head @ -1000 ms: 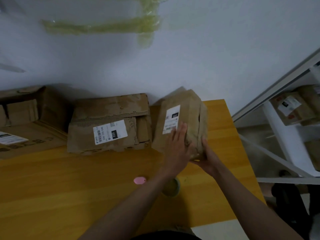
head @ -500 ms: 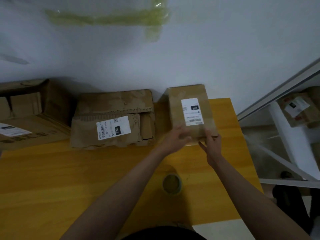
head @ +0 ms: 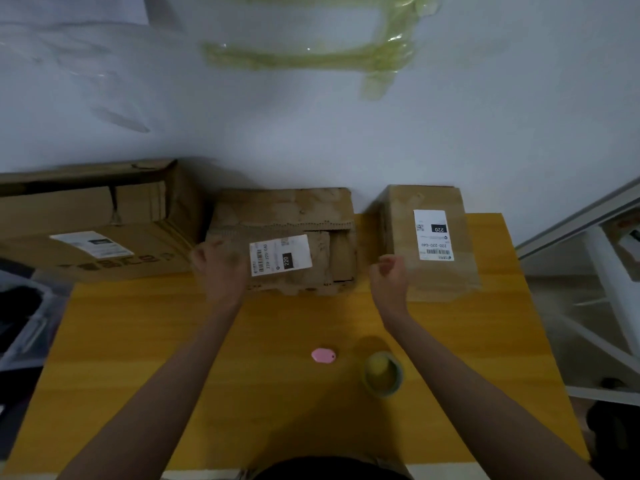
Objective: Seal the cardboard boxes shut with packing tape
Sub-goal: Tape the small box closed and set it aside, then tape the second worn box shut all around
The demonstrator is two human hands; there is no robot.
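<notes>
A yellow wooden table stands against a pale wall, filling the middle of the view. Three cardboard boxes line its far edge. The right box lies flat with a white label on top. The middle box is worn and torn, its flaps ragged, and carries its own label. The left box is the largest and hangs past the table's left edge, with a label facing up.

The left hand is blurred at the near left corner of the middle box; whether its fingers touch or grip the cardboard cannot be told. The right hand hovers between the middle and right boxes, fingers loosely curled, holding nothing.

Near the person, a tape roll stands on the table right of centre, and a small pink object lies just left of it, apart from it.

Strips of yellowish tape stick to the wall high above the boxes. To the right stands a white shelf frame. A dark bin sits left of the table.
</notes>
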